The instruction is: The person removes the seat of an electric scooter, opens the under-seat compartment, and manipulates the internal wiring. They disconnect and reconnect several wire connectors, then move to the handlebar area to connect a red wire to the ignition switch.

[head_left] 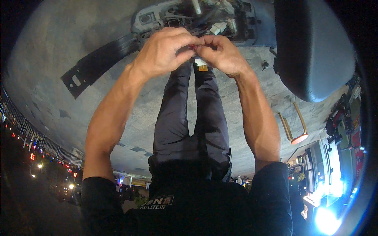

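My left hand and my right hand meet fingertip to fingertip in front of an opened vehicle frame. Both pinch a small red piece, possibly a wire end; the fingers cover most of it. Just below my right fingers shows a small white and orange item, too unclear to name. Behind the hands, the open frame section holds dark wires and fittings. White plastic connectors sit among the wiring.
A long black bracket juts out leftward from the frame. The large black padded seat stands at the upper right. A low stool is on the paved ground. Bright lamps glare at the lower right.
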A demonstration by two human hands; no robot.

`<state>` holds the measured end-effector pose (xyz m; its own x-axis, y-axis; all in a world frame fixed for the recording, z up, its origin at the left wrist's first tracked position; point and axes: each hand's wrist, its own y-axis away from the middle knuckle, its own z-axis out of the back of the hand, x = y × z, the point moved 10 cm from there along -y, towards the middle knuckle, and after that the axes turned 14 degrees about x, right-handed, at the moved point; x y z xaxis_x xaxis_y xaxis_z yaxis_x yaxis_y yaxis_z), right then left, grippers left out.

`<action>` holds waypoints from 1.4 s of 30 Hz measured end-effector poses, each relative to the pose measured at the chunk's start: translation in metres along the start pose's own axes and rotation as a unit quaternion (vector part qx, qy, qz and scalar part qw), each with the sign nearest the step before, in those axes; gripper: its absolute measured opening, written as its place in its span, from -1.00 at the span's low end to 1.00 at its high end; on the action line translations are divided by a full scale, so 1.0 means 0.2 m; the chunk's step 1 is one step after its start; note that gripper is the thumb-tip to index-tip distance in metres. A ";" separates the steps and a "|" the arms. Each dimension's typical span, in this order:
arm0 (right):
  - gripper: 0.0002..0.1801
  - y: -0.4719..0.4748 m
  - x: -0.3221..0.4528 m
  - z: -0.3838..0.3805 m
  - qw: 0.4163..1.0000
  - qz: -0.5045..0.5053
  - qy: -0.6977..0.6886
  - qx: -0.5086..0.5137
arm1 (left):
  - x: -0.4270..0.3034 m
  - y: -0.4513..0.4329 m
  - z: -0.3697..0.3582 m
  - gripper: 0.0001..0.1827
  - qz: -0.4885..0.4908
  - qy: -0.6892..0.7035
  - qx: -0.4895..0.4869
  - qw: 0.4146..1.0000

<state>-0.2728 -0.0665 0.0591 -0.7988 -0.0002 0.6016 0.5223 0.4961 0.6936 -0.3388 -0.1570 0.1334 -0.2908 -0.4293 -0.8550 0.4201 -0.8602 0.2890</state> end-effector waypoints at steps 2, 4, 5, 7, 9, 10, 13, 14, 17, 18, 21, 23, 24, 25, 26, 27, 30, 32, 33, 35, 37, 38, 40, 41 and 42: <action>-0.73 -0.01 0.00 0.00 1.000 0.001 0.008 0.004 | 0.00 0.00 0.00 -0.65 -0.005 0.001 0.003 1.000; -0.74 -0.02 0.01 0.01 1.000 0.009 0.011 0.000 | 0.00 -0.01 0.00 -0.63 -0.013 0.002 0.003 1.000; -0.74 -0.02 0.01 0.01 1.000 0.016 0.012 -0.008 | 0.00 -0.02 0.00 -0.63 -0.017 -0.006 0.003 1.000; -0.75 -0.03 0.01 0.01 1.000 0.017 0.006 -0.018 | 0.00 -0.02 0.01 -0.63 -0.026 -0.022 0.003 0.999; -0.77 -0.02 -0.01 0.01 1.000 0.001 -0.006 -0.029 | 0.00 -0.03 0.01 -0.64 -0.035 -0.027 0.016 0.999; -0.77 -0.02 0.00 0.01 1.000 0.008 -0.003 -0.028 | 0.00 -0.04 0.01 -0.65 -0.040 -0.029 0.022 0.999; -0.79 0.00 0.01 0.01 0.999 0.010 0.003 -0.034 | -0.01 -0.05 0.02 -0.67 -0.075 -0.010 0.018 0.997; -0.80 0.00 0.02 0.02 0.999 0.015 0.005 -0.032 | 0.00 -0.06 0.01 -0.69 -0.064 0.000 0.018 0.998; -0.81 0.00 0.02 0.04 0.999 0.011 0.027 -0.042 | 0.04 -0.07 0.00 -0.73 -0.041 0.024 0.014 0.999; -0.81 0.00 0.03 0.05 0.998 0.011 0.042 -0.052 | 0.05 -0.08 0.00 -0.74 -0.041 0.030 0.008 0.999; -0.81 0.01 0.02 0.04 0.998 0.008 0.021 -0.051 | 0.05 -0.08 -0.02 -0.76 -0.044 0.046 0.002 0.998; -0.80 0.01 0.01 0.03 0.999 0.007 0.005 -0.035 | 0.06 -0.08 -0.03 -0.75 -0.039 0.046 0.008 0.998; -0.80 0.01 0.01 0.03 1.000 0.006 0.003 -0.029 | 0.06 -0.08 -0.04 -0.74 -0.034 0.042 0.015 0.998; -0.79 0.01 0.01 0.04 1.000 0.011 0.005 -0.025 | 0.07 -0.08 -0.04 -0.72 -0.029 0.038 0.020 0.999; -0.79 0.00 0.01 0.05 0.999 0.015 0.013 -0.026 | 0.07 -0.08 -0.04 -0.71 -0.028 0.039 0.019 0.999; -0.78 0.00 0.01 0.05 0.999 0.017 0.020 -0.028 | 0.07 -0.08 -0.04 -0.71 -0.029 0.041 0.018 0.999; -0.77 0.00 -0.01 0.06 0.999 0.027 0.025 -0.021 | 0.08 -0.08 -0.06 -0.70 -0.021 0.040 0.012 0.999; -0.77 -0.01 -0.03 0.05 0.999 0.039 0.006 -0.027 | 0.07 -0.07 -0.06 -0.70 -0.022 0.035 0.012 0.999; -0.77 -0.01 -0.05 0.06 0.999 0.032 -0.001 -0.033 | 0.07 -0.07 -0.07 -0.70 -0.027 0.032 0.016 0.999; -0.77 0.00 -0.08 0.04 0.999 0.030 -0.035 0.009 | 0.06 -0.07 -0.07 -0.70 -0.033 0.029 0.022 0.999; -0.77 0.00 -0.08 0.02 0.998 0.038 -0.037 0.023 | 0.05 -0.06 -0.07 -0.70 -0.036 0.025 0.030 0.999; -0.77 0.01 -0.06 0.03 0.998 0.055 -0.023 0.015 | 0.06 -0.06 -0.07 -0.70 -0.028 0.034 0.032 0.999; -0.77 0.02 -0.02 0.04 0.996 0.094 -0.001 -0.013 | 0.08 -0.06 -0.06 -0.70 -0.018 0.045 0.032 0.998; -0.76 0.03 0.01 0.04 0.992 0.118 0.008 -0.033 | 0.09 -0.06 -0.06 -0.71 -0.013 0.055 0.031 0.998; -0.75 0.05 0.04 0.05 0.988 0.143 0.016 -0.053 | 0.09 -0.06 -0.05 -0.71 -0.009 0.062 0.029 0.998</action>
<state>-0.2771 -0.0531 0.0667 -0.6055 0.0981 0.7898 0.7545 0.3866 0.5304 -0.3398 -0.1518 0.1091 -0.1883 -0.3796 -0.9058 0.3642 -0.8835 0.2945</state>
